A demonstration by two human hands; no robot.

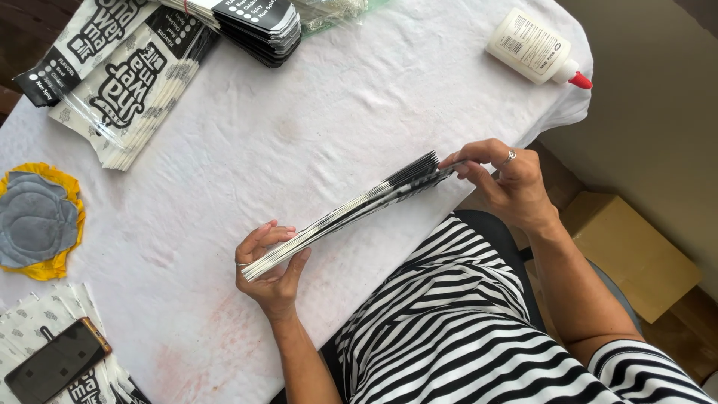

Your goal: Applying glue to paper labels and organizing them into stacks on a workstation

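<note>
Gripping a fanned stack of flat packets (351, 212) end to end, left hand (271, 271) and right hand (502, 181) hold it diagonally over the tabletop's (314, 127) near edge, bare cloth beyond.

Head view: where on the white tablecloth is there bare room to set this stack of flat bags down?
Bare tablecloth runs through the middle, bordered by the bag piles, the glue bottle and the held stack between left hand and right hand. The left edge is crowded: a yellow-and-grey pad, and a phone lying on more bags.
</note>
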